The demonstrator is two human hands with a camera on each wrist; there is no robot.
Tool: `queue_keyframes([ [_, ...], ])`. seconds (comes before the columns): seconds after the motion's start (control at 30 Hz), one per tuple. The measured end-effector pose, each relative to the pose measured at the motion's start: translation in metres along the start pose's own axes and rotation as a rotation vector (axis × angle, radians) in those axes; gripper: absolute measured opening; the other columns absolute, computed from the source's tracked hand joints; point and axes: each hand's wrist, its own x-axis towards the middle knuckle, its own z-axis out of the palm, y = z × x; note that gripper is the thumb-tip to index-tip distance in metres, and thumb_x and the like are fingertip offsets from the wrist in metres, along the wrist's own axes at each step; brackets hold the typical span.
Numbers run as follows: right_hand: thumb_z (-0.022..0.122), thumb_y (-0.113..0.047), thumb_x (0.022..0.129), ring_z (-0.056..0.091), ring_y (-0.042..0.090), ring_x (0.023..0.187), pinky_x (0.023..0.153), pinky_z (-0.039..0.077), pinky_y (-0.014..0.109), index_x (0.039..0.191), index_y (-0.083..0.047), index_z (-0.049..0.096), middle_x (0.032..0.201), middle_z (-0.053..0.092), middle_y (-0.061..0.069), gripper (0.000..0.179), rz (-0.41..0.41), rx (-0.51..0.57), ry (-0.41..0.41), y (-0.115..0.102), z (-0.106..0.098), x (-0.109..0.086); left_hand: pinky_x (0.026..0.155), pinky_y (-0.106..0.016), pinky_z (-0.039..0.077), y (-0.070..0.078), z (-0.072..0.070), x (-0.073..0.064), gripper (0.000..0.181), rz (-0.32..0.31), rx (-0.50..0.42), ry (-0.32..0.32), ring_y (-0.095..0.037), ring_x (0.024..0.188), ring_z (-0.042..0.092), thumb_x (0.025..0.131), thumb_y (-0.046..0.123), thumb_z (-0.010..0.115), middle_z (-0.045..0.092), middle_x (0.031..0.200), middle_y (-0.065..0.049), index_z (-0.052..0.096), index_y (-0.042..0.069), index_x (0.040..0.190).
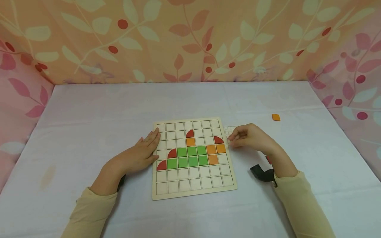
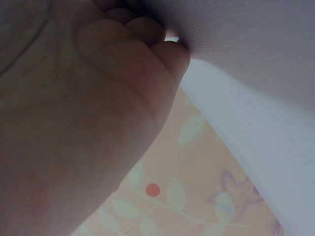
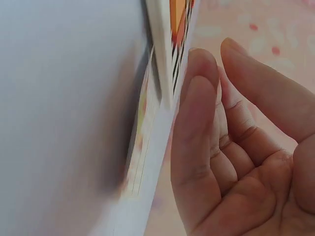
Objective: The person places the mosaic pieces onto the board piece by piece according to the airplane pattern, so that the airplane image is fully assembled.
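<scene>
A pale wooden grid board (image 1: pixel 194 182) lies on the table with red quarter-circle tiles (image 1: pixel 172 153), green square tiles (image 1: pixel 191 151) and orange square tiles (image 1: pixel 213 159) in its cells. Along the board's left edge my left hand (image 1: pixel 140 153) rests with its fingers stretched out. My right hand (image 1: pixel 250 136) hovers at the right edge, over a small gridded card (image 1: pixel 230 129) partly covered by the board and hand. In the right wrist view, the right hand's thumb and bent fingers (image 3: pixel 194 113) are apart, and nothing shows between them.
Farther back on the right lies a loose orange tile (image 1: pixel 275 117). A red piece (image 1: pixel 268 159) shows partly from under my right wrist. A black wrist mount (image 1: pixel 262 173) sticks out by that wrist. Behind the white-covered table (image 1: pixel 134 102) hangs a leaf-patterned curtain (image 1: pixel 190 43).
</scene>
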Motion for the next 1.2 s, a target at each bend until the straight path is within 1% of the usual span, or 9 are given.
queue_keyframes([
  [0.07,0.075,-0.008,0.079,0.062,0.016,0.075,0.07,0.052,0.025,0.09,0.002,0.067,0.09,0.069,0.009,0.017,0.022,0.012,0.023,0.003,-0.007,-0.002,0.111,-0.056,0.006,0.0,0.0,0.0,0.069,-0.002,0.001,0.001,-0.035,0.143,0.001,0.098,0.019,0.048,-0.003,0.157,-0.018,0.009,-0.006,0.148],
  [0.23,0.074,-0.012,0.082,0.063,0.015,0.074,0.07,0.054,0.026,0.095,0.006,0.065,0.084,0.067,0.01,0.024,0.064,0.014,0.067,0.013,-0.03,-0.014,0.112,-0.056,0.006,0.001,0.002,0.001,0.069,0.003,-0.002,0.003,-0.035,0.143,0.001,0.098,0.019,0.048,-0.003,0.157,-0.018,0.008,-0.006,0.148],
  [0.37,0.072,-0.013,0.084,0.062,0.014,0.072,0.067,0.054,0.026,0.098,0.007,0.063,0.082,0.065,0.008,0.025,0.083,-0.03,0.115,0.025,-0.047,-0.03,0.112,-0.056,0.007,0.0,0.003,0.001,0.068,0.013,0.0,0.006,-0.035,0.142,0.001,0.098,0.018,0.048,-0.003,0.157,-0.018,0.008,-0.006,0.148],
  [0.53,0.071,-0.015,0.085,0.061,0.015,0.069,0.064,0.051,0.026,0.1,0.007,0.063,0.08,0.066,0.006,0.027,0.148,-0.076,0.15,0.046,-0.061,-0.05,0.112,-0.055,0.006,0.0,0.001,0.001,0.069,0.005,0.01,0.0,-0.035,0.143,0.0,0.098,0.018,0.048,-0.005,0.157,-0.017,0.008,-0.006,0.148],
  [0.73,0.071,-0.02,0.085,0.061,0.016,0.07,0.066,0.05,0.025,0.105,0.006,0.062,0.081,0.067,0.005,0.034,0.208,-0.102,0.155,0.069,-0.07,-0.067,0.112,-0.055,0.006,-0.001,-0.001,0.001,0.068,0.008,0.01,-0.006,-0.035,0.143,0.0,0.099,0.019,0.047,-0.005,0.157,-0.018,0.007,-0.005,0.149],
  [0.97,0.071,-0.025,0.086,0.056,0.009,0.076,0.068,0.044,0.019,0.106,0.003,0.063,0.084,0.067,0.002,0.036,0.254,-0.171,0.172,0.088,-0.077,-0.084,0.112,-0.056,0.006,-0.001,-0.001,0.001,0.069,0.005,0.008,-0.009,-0.035,0.143,-0.001,0.099,0.02,0.047,-0.005,0.157,-0.018,0.007,-0.005,0.149],
  [1.1,0.07,-0.025,0.086,0.055,0.007,0.076,0.069,0.042,0.017,0.106,0.004,0.064,0.084,0.066,0.001,0.036,0.26,-0.184,0.159,0.095,-0.077,-0.087,0.111,-0.056,0.006,-0.001,-0.001,0.0,0.068,0.007,0.002,-0.008,-0.035,0.142,0.0,0.099,0.019,0.047,-0.004,0.157,-0.018,0.008,-0.006,0.148],
  [1.2,0.072,-0.021,0.085,0.056,0.008,0.074,0.068,0.043,0.017,0.104,0.005,0.063,0.082,0.065,0.002,0.034,0.225,-0.172,0.158,0.096,-0.073,-0.086,0.111,-0.056,0.006,-0.001,0.0,0.0,0.068,0.008,0.001,-0.008,-0.036,0.142,0.0,0.099,0.019,0.047,-0.004,0.156,-0.018,0.008,-0.006,0.148],
])
